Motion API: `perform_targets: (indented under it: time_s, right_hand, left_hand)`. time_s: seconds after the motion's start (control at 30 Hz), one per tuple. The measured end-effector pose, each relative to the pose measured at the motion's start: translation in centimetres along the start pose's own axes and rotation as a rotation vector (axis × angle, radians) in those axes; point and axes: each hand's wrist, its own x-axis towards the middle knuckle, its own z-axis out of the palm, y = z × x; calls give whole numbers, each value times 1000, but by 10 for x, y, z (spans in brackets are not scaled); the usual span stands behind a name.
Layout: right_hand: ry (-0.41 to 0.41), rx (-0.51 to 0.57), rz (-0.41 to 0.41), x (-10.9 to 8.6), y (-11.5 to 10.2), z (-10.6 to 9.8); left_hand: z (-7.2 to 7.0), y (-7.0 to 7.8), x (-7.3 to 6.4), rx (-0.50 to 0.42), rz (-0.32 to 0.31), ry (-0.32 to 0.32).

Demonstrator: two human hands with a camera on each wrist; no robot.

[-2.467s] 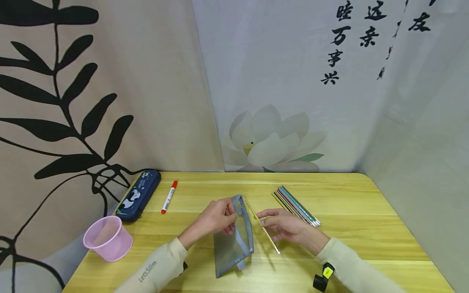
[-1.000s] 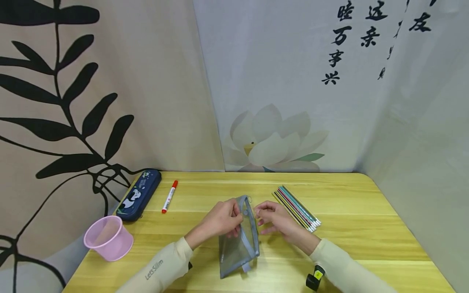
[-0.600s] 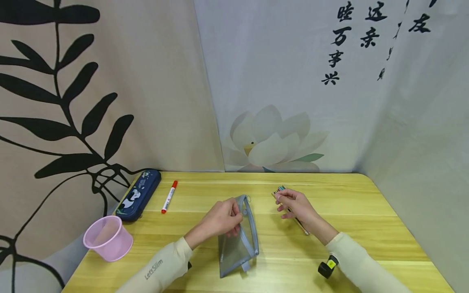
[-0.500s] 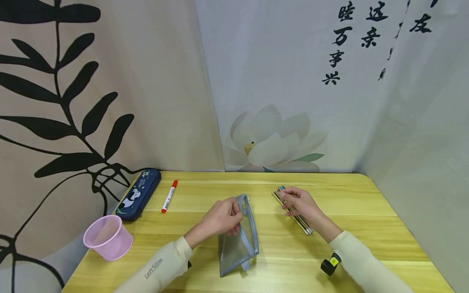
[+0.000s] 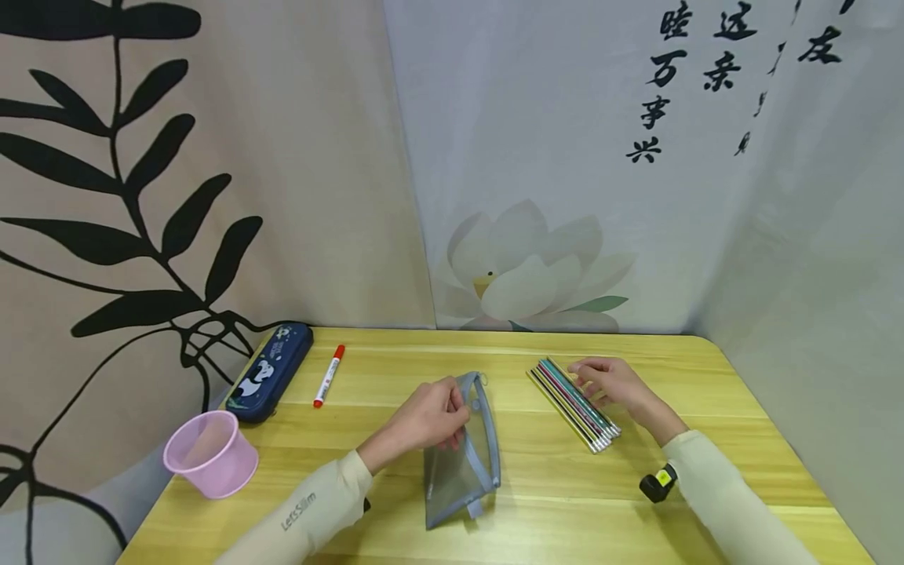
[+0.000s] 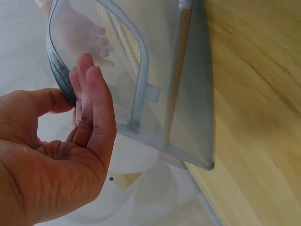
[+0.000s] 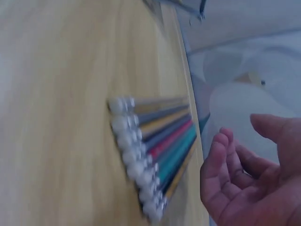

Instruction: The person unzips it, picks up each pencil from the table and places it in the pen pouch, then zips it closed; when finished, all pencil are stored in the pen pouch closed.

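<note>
My left hand (image 5: 427, 412) pinches the zip edge of a grey mesh zip pouch (image 5: 452, 486), which stands tilted with its mouth to the right. In the left wrist view, the thumb and fingers (image 6: 96, 113) hold that edge, and a pencil (image 6: 178, 75) shows through the mesh. A row of several pencils (image 5: 574, 404) with white ends lies on the table right of the pouch. My right hand (image 5: 613, 384) hovers at the row's far right side, its fingers loosely bent with nothing between them. In the right wrist view, the pencils (image 7: 160, 146) are blurred, apart from the hand (image 7: 254, 174).
A red-capped marker (image 5: 329, 377) lies at the back left of the wooden table (image 5: 706, 471). Beside it is a dark blue pencil case (image 5: 271, 373) with a panda print. A pink cup (image 5: 212, 455) stands at the left edge. Printed curtains rise behind the table.
My right hand held a pencil at the pouch's mouth, let it go, and moved right to the pencil row, then past its far side. My left hand keeps its hold on the pouch.
</note>
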Motion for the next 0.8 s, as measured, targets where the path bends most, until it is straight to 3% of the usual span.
perform_targets:
  time_s: [0.13,0.43,0.8]
  right_hand:
    - [-23,-6,27,5,14,-15]
    - [-125,88,47,15,36,-39]
    - [-213,61,-8,21,41,-37]
  left_hand:
    - [2,0,0,-17,-5,-8]
    - [1,-1,1,-52,5,-9]
    - [3,-2,3,-52,-2,-11]
